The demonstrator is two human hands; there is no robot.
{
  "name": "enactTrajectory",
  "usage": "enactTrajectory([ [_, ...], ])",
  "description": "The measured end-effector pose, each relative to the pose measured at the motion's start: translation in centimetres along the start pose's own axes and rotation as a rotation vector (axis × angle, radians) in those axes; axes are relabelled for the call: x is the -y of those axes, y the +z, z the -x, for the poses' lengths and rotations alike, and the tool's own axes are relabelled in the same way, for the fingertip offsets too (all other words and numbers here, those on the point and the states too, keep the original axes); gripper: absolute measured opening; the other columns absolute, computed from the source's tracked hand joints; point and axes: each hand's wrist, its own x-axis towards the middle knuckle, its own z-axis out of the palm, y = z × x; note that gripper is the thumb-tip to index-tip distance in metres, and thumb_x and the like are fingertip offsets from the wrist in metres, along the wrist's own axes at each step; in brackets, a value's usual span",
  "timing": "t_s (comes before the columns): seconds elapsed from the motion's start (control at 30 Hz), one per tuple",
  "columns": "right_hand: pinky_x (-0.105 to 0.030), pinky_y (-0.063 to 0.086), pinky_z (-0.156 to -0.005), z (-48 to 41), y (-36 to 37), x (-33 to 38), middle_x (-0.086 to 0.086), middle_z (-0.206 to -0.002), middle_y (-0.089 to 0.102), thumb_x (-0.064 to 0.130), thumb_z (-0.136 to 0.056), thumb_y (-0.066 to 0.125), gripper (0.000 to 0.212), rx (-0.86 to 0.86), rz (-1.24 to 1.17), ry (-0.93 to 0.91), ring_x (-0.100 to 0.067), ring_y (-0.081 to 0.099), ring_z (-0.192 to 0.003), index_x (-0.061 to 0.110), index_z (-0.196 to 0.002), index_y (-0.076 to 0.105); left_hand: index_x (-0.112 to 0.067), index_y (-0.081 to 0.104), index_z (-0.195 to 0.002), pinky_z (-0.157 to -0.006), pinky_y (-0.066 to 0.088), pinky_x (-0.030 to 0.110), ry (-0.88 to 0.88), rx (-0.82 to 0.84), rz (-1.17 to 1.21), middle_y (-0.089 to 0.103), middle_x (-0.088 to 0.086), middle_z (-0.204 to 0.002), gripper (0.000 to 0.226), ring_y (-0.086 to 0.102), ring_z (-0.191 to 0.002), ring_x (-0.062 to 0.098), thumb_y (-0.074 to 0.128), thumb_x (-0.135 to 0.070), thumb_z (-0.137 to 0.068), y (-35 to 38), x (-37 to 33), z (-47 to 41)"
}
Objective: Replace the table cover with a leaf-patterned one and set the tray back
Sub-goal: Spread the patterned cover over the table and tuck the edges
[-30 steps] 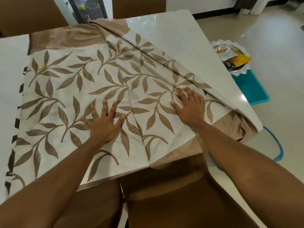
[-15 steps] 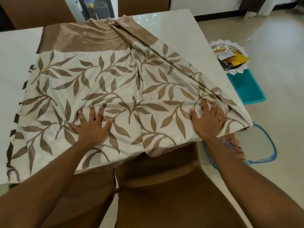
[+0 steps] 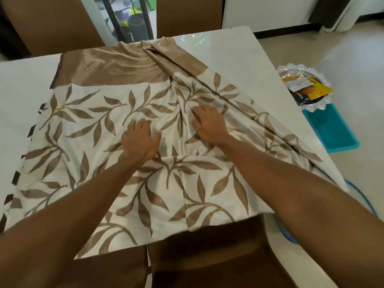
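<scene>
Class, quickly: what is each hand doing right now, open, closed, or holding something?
The left hand is open, flat on the cloth.
The right hand is open, flat on the cloth.

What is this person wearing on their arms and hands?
Nothing that shows: the left hand and right hand are bare, without gloves, and no sleeve, watch or bracelet is in view. Any ring is too small to tell.

Single head-worn camera, close above the near edge of the white glossy table, facing forward and steeply down.
</scene>
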Motion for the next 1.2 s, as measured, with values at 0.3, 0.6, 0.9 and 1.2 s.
enactTrajectory([
  [0.3, -0.051, 0.041, -0.099, -14.1, 1.9, -1.4, -0.003, -0.133, 0.061, 0.042, -0.102, 0.033, 0.041, -0.02, -0.056, 0.105, -0.033, 0.054, -0.122, 0.028, -0.134, 0.055, -0.03, 0.023, -0.156, -0.119, 0.0, 0.064, -0.013, 0.183, 0.062, 0.015, -0.002, -0.166, 0.072, 0.002, -0.154, 0.028, 0.012, -0.065, -0.095, 2.8, -2.3, -17.8],
  [0.6, -0.053, 0.028, -0.113, -18.5, 0.7, -11.3, -0.002, -0.149, 0.05, 0.065, -0.095, 0.023, 0.065, -0.123, 0.164, 0.373, -0.037, 0.046, -0.131, 0.031, -0.142, 0.054, -0.038, 0.0, -0.158, -0.112, -0.009, 0.071, -0.196, 0.239, -0.062, -0.013, -0.009, -0.166, 0.078, -0.022, -0.151, 0.027, 0.011, -0.077, -0.091, 3.8, -0.2, -23.1],
  [0.9, -0.059, 0.026, -0.113, -19.4, -0.4, -13.3, -0.013, -0.152, 0.043, 0.053, -0.095, 0.042, 0.058, -0.233, 0.173, 0.678, -0.037, 0.036, -0.14, 0.023, -0.144, 0.049, -0.03, 0.024, -0.155, -0.112, 0.006, 0.072, -0.213, 0.191, -0.001, 0.013, 0.001, -0.166, 0.076, 0.001, -0.152, 0.035, 0.039, -0.069, -0.091, 2.4, -0.6, -24.5],
  [1.2, -0.066, 0.006, -0.118, -23.5, 1.4, -11.9, 0.005, -0.169, 0.015, 0.083, -0.088, 0.023, 0.073, 0.107, 0.261, 0.172, -0.032, 0.008, -0.155, 0.05, -0.154, 0.022, -0.035, 0.028, -0.154, -0.116, 0.0, 0.069, -0.03, 0.072, 0.013, 0.02, 0.004, -0.164, 0.074, 0.01, -0.152, 0.036, 0.025, -0.076, -0.092, 3.1, -0.3, -28.8],
])
